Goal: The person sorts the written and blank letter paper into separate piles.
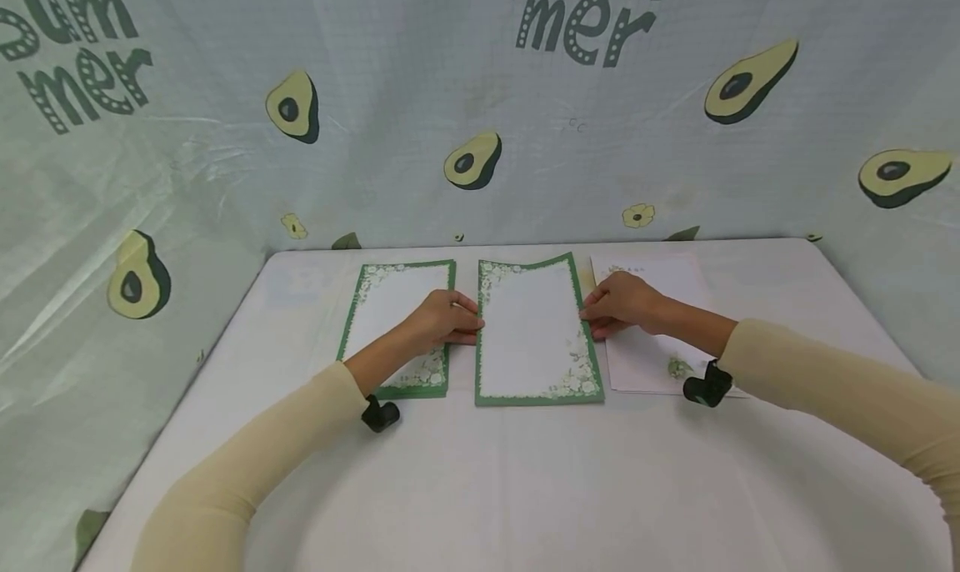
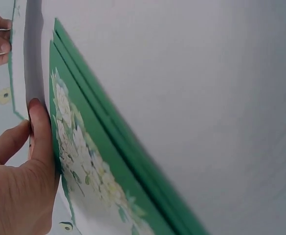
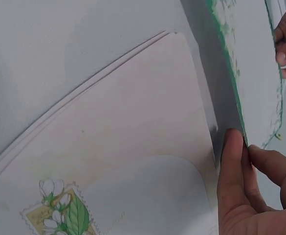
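Observation:
Between both hands stands a green-bordered sheet of paper (image 1: 532,330) with white flowers in its corners, its top edge slightly bowed. My left hand (image 1: 448,318) pinches its left edge between thumb and fingers. On the opposite edge my right hand (image 1: 617,303) pinches it the same way, as the right wrist view shows at the fingers (image 3: 233,166). Under and beside the left hand lies a stack of matching green-bordered sheets (image 1: 405,372). Partly beneath the right hand and wrist is a stack of pale pink sheets (image 1: 637,372), with a flower stamp print (image 3: 59,210) visible in the right wrist view.
A white cloth covers the table (image 1: 480,489). Behind it and at the sides hangs a pale curtain (image 1: 390,80) printed with avocados and lettering. Dark wrist cameras (image 1: 381,413) sit on both wrists, close above the tabletop.

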`<state>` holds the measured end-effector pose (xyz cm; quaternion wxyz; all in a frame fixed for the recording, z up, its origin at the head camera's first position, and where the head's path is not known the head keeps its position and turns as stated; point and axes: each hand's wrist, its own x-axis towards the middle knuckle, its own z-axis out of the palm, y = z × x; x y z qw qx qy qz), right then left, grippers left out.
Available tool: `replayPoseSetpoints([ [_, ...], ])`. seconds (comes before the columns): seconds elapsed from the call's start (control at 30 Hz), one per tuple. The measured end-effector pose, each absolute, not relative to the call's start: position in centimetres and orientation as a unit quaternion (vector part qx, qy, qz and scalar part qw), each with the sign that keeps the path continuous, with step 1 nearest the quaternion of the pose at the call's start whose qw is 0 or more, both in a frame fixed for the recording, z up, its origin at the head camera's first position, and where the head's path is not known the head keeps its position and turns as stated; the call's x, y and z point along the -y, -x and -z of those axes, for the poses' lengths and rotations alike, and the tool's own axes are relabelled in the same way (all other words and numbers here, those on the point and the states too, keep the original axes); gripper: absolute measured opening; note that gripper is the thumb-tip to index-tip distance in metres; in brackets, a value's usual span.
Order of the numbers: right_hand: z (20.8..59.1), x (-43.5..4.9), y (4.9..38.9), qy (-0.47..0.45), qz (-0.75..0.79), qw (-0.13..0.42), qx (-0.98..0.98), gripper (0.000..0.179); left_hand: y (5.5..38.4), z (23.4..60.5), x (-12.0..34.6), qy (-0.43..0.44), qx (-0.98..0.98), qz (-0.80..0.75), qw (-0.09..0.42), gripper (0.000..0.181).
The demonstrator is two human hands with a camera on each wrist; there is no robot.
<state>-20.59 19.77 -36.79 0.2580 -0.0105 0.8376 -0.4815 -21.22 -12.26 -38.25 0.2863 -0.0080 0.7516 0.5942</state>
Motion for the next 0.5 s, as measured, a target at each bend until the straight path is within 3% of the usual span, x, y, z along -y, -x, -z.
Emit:
replayPoseSetpoints([
  [0.5, 37.05, -19.42, 20.37, 0.012, 0.512, 0.246, -0.823, 0.030, 20.77, 38.36, 12.62, 0.006, -0.741, -0.613, 0.274, 0.023],
])
